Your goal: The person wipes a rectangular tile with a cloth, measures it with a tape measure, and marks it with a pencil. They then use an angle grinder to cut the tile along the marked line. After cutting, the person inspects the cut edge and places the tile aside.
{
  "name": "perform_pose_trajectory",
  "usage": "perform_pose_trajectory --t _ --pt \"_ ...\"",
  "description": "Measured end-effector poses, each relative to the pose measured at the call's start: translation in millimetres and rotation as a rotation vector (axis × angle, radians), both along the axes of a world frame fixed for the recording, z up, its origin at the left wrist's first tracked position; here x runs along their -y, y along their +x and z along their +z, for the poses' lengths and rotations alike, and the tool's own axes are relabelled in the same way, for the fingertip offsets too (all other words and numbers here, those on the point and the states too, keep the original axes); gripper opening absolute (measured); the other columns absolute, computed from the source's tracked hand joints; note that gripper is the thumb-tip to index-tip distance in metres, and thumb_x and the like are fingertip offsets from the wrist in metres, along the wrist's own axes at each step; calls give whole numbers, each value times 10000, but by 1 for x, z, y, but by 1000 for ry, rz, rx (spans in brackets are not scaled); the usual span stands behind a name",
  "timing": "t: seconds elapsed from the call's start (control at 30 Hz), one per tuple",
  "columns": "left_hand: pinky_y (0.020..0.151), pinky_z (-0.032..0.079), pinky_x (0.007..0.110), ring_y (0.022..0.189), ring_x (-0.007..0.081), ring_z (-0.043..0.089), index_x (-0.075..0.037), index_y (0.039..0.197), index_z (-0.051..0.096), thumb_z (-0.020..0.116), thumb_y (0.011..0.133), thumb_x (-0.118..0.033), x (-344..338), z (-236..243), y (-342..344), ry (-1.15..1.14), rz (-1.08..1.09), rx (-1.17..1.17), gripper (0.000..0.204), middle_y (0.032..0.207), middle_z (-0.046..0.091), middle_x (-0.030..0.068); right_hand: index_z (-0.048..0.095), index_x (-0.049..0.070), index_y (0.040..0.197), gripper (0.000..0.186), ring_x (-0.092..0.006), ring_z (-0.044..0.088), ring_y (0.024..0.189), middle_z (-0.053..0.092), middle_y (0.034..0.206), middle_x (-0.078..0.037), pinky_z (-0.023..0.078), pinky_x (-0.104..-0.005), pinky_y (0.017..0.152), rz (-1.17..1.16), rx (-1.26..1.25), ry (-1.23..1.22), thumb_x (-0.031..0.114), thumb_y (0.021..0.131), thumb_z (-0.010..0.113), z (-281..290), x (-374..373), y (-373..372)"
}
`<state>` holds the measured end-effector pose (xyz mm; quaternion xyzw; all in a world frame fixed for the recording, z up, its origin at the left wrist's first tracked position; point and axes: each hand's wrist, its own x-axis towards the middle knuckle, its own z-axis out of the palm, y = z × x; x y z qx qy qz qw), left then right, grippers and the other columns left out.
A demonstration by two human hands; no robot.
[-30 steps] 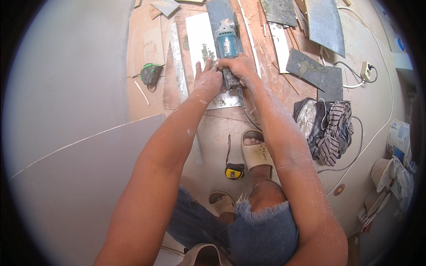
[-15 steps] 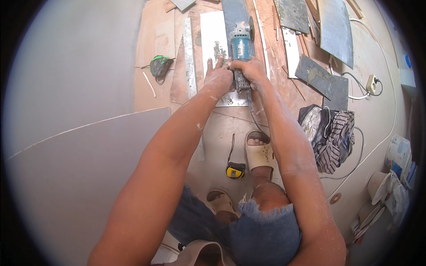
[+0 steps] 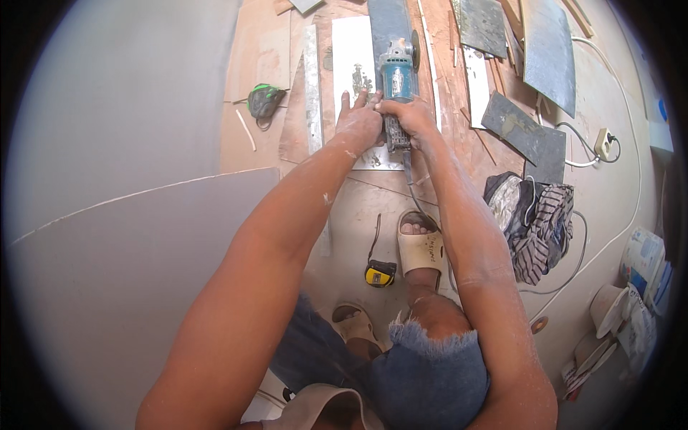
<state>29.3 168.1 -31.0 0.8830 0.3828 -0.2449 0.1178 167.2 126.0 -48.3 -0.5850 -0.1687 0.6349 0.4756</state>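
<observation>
Fingers of your right hand close around the rear body of the teal angle grinder; their tips and your palm are out of sight beneath it. Your left hand has its fingers straight and spread over the white panel, just beside the tool. Whether its thumb side touches the grinder, you cannot tell, since the two overlap there.

The grinder lies lengthwise above the white panel and the dark strip, which the top edge cuts off. Its disc shows nearly edge-on, and whether it meets any material is unclear. The cord leaves the tool's rear and slips behind your right forearm.

Your left forearm covers the lower part of the pale metal strip. Left of that strip, a dark object with green trim is hard to identify. The yellow-and-black tape measure sits on the floor near your sandalled right foot. Folds of the striped cloth partly conceal each other, and the pale containers at far right blur toward the dark rim.
</observation>
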Motion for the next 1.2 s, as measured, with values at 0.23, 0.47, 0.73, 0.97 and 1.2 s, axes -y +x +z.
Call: perform_pose_trajectory --t 0.23,0.47,0.73,0.97,1.2 --pt "1224 129 597 1539 278 210 -144 1510 461 760 843 -387 1 7 3 0 -10 -33 770 1657 282 12 695 -116 952 322 -222 695 642 707 803 -176 578 -362 527 -30 24 34 101 736 795 -9 4 0" --pt "1242 121 560 1545 259 183 -183 1517 450 760 832 -419 1 9 -1 -15 1 -24 788 1671 235 -6 707 -92 972 323 -201 695 667 721 829 -162 562 -335 540 -45 24 35 100 731 803 -15 10 -3" --pt "1234 166 568 1536 276 208 -210 1477 514 719 867 -346 0 5 -5 11 -10 16 658 1659 268 4 685 -98 1032 380 -230 709 727 727 903 -185 585 -358 583 -53 17 43 78 719 808 -3 17 -5" --pt "1223 176 592 1527 296 231 -208 1483 493 743 850 -342 0 3 -8 31 -19 61 694 1645 301 17 639 -65 1034 373 -185 693 641 712 856 -145 582 -321 536 -38 58 31 82 737 809 5 22 -6" --pt "1216 188 599 1523 298 244 -188 1540 396 746 849 -376 -1 -3 -11 50 -38 76 797 1646 299 16 641 -65 1039 345 -184 702 658 714 853 -148 596 -313 538 -56 38 28 52 755 798 -5 25 -9"
